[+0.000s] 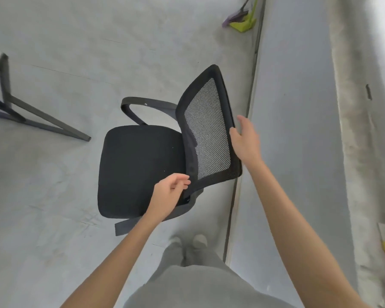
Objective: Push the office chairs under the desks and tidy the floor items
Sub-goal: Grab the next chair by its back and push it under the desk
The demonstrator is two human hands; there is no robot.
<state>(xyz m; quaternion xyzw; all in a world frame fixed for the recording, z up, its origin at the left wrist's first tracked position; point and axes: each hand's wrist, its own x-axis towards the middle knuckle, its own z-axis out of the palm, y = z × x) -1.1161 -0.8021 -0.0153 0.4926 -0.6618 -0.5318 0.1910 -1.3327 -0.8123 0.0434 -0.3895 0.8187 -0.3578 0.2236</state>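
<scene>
Currently: mesh-back office chair (142,170), likely light, rolling; rigid backrest frame (226,103) suits gripping. Left hand (168,194), right hand (246,138) open, touching its edges.

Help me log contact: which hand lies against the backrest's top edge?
The right hand, against the backrest top edge; the left hand is down at its side.
</scene>
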